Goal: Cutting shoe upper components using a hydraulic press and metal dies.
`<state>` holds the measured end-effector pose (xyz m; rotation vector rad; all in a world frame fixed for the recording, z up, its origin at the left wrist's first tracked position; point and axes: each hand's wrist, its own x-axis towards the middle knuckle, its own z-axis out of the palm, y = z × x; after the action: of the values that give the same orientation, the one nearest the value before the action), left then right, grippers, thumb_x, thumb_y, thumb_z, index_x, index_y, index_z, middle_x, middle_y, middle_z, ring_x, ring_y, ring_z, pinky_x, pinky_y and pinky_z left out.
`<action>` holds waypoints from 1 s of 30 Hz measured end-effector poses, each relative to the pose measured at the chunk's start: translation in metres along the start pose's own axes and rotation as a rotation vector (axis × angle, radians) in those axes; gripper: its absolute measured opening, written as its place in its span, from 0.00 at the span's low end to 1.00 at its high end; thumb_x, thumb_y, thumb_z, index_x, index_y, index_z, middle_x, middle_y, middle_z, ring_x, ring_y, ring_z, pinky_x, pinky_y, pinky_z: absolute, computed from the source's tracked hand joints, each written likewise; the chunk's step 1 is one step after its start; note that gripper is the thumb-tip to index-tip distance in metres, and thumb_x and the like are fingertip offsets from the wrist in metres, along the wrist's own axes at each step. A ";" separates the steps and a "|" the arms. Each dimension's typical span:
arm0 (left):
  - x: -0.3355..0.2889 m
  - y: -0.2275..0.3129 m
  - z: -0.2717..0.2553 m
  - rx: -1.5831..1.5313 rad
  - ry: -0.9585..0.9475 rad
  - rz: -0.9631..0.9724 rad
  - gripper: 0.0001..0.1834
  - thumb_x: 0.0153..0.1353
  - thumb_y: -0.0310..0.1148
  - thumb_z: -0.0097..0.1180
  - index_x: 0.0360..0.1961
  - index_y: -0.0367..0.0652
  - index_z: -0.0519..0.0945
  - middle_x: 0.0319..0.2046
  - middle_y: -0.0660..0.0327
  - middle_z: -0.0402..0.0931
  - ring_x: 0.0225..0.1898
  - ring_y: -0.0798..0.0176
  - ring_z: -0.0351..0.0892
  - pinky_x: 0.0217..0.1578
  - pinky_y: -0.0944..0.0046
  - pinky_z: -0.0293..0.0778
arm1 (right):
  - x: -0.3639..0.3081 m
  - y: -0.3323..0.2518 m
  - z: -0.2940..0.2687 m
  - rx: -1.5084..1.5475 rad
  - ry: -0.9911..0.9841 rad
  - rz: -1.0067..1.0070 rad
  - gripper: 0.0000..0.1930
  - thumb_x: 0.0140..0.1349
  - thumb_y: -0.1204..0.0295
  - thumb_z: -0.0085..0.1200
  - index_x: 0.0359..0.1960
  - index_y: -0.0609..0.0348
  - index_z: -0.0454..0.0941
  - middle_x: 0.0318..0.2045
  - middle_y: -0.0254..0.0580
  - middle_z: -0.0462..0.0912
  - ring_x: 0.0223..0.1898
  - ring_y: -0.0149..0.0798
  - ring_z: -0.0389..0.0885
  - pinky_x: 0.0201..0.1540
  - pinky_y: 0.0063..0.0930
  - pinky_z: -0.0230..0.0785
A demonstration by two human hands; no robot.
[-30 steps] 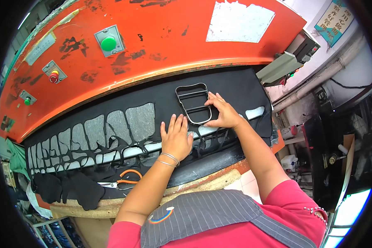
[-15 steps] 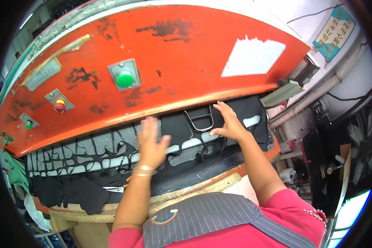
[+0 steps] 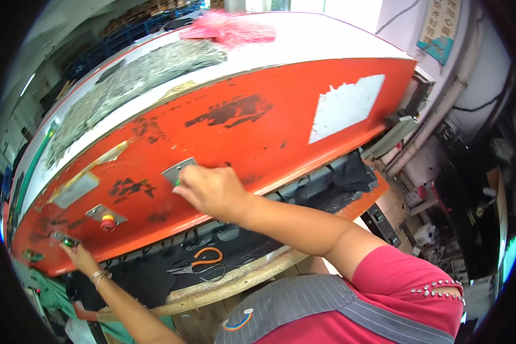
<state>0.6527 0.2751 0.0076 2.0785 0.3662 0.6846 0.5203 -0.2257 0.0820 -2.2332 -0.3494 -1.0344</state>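
Observation:
My right hand [image 3: 212, 190] is closed with its fingers curled in and its thumb side against the large green push button [image 3: 178, 183] on the orange machine panel; most of that button is hidden. At the panel's lower left, my left hand [image 3: 83, 259] has its fingers stretched out to a small green button [image 3: 69, 242]. A red mushroom button on a yellow collar [image 3: 108, 223] sits between the two hands. Below the panel, black sheet material [image 3: 129, 282] lies along the machine bed, partly under the panel. Orange-handled scissors [image 3: 205, 258] rest on the bed's front part.
A worn wooden edge [image 3: 223, 295] runs along the front of the bed. Grey matted material [image 3: 137, 74] and a pink bundle [image 3: 229, 28] lie on top of the machine. A pipe [image 3: 441, 114] rises at the right, beside dark clutter.
Both hands have left the black material and moved left to the panel's two green buttons. The panel looks lower over the bed, covering the metal-framed shape. The scissors now show fully.

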 end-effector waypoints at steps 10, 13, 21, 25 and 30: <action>-0.218 0.105 0.049 -0.002 -0.545 0.215 0.15 0.64 0.33 0.53 0.45 0.32 0.79 0.46 0.51 0.79 0.49 0.60 0.76 0.53 0.62 0.69 | -0.118 0.017 -0.057 0.111 -0.961 0.184 0.20 0.56 0.55 0.57 0.40 0.57 0.72 0.33 0.46 0.78 0.38 0.52 0.78 0.40 0.44 0.71; -0.317 0.139 0.067 0.018 -0.896 0.323 0.11 0.58 0.31 0.56 0.39 0.38 0.83 0.37 0.54 0.81 0.39 0.58 0.80 0.44 0.61 0.74 | -0.154 0.011 -0.097 0.034 -1.003 0.155 0.24 0.50 0.54 0.62 0.40 0.60 0.72 0.36 0.48 0.78 0.42 0.51 0.77 0.44 0.42 0.71; -0.402 0.166 0.101 0.156 -0.899 0.523 0.10 0.52 0.37 0.60 0.25 0.41 0.83 0.28 0.53 0.78 0.32 0.48 0.75 0.37 0.53 0.71 | -0.202 0.015 -0.109 -0.193 -0.873 0.301 0.22 0.39 0.64 0.69 0.35 0.62 0.76 0.37 0.46 0.76 0.44 0.47 0.73 0.46 0.35 0.70; -0.416 0.157 0.097 0.181 -0.872 0.485 0.13 0.51 0.40 0.61 0.20 0.40 0.82 0.23 0.53 0.77 0.30 0.48 0.76 0.34 0.53 0.72 | -0.218 0.008 -0.117 -0.145 -0.895 0.286 0.22 0.40 0.64 0.69 0.36 0.61 0.76 0.36 0.46 0.76 0.44 0.47 0.74 0.46 0.35 0.71; -0.404 0.185 0.084 0.483 -1.290 0.350 0.16 0.53 0.41 0.61 0.20 0.38 0.82 0.20 0.49 0.77 0.24 0.50 0.78 0.27 0.54 0.72 | -0.222 0.007 -0.154 0.004 -1.114 0.173 0.24 0.44 0.60 0.66 0.39 0.63 0.76 0.38 0.48 0.77 0.43 0.49 0.75 0.46 0.38 0.71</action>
<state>0.3779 -0.0840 -0.0107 2.5842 -0.6308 -0.6962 0.2885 -0.3251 -0.0144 -2.5707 -0.5858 0.3914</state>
